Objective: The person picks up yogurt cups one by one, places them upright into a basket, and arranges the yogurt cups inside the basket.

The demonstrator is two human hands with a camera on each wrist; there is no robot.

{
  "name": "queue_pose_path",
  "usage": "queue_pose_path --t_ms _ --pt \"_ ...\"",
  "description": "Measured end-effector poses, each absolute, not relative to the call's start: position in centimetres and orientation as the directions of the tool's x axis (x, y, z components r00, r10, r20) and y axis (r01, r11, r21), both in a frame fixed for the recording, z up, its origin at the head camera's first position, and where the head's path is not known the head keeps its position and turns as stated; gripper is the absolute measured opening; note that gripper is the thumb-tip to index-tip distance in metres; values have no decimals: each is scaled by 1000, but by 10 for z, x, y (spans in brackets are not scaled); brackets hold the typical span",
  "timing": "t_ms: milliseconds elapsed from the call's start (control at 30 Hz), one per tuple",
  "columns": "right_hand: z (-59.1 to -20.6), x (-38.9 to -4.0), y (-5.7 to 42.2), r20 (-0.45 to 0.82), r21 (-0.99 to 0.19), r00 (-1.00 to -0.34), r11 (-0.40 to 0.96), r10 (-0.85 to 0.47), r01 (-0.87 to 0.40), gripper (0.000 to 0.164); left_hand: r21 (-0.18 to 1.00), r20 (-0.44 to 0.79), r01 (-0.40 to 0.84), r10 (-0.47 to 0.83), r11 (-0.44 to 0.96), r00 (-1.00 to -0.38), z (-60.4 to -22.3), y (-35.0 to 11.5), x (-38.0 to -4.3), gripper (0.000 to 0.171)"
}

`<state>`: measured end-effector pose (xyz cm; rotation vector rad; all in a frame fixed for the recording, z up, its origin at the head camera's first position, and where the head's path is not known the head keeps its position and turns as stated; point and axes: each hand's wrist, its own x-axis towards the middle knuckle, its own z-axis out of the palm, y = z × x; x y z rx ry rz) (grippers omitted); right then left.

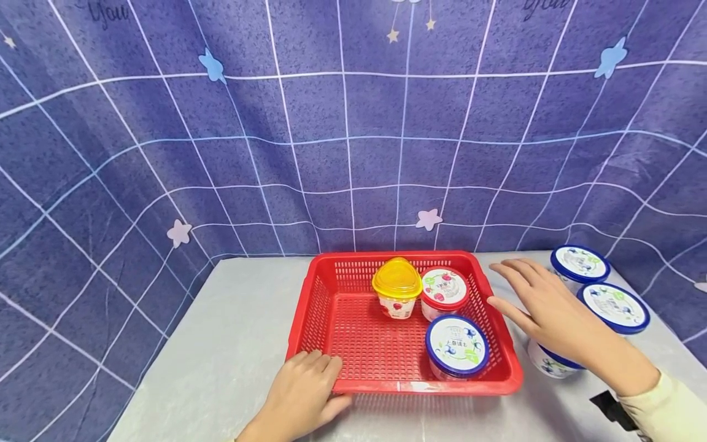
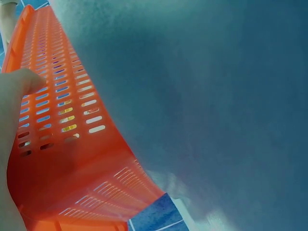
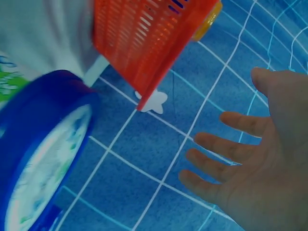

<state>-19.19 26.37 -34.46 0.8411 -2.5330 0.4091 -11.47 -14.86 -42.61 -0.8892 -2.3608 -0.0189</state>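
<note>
A red plastic basket [image 1: 364, 385] with slotted walls stands on the table. My left hand [image 1: 302, 390] grips its front rim near the left corner, fingers over the edge and thumb outside; in the left wrist view the thumb [image 2: 30, 81] lies against the slotted wall. Inside the basket are a yogurt tub with a yellow lid [image 1: 397, 279], one with a red lid [image 1: 444, 287] and one with a blue lid [image 1: 457, 345]. Above the table, between the basket's right side and more blue-lidded tubs, my right hand [image 1: 552, 307] holds nothing, its fingers spread.
Three blue-lidded tubs stand at the right: one at the back [image 1: 580, 263], one in the middle [image 1: 615, 307], and a front one [image 1: 552, 363] partly hidden under my right forearm. A blue grid-patterned curtain [image 1: 375, 166] hangs behind the grey-white table [image 1: 221, 344].
</note>
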Motion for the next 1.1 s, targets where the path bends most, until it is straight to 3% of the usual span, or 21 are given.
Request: queue_pose_path --t_ms 300,700,933,1100 --pt "-364 -189 279 531 -139 -702 768 -475 -625 55 -180 534 596 586 783 -609 -428 -149 -113 51" --pt "-396 -184 300 537 -178 -743 807 -400 -563 51 -187 546 600 590 778 -595 -426 -151 -114 51" --pt "-416 -180 312 544 -164 -751 830 -374 -532 59 -188 547 603 593 775 -591 -426 -150 -114 51" --pt "-427 -177 318 508 -151 -797 877 -326 -455 62 -188 562 612 595 769 -575 -426 -148 -115 50"
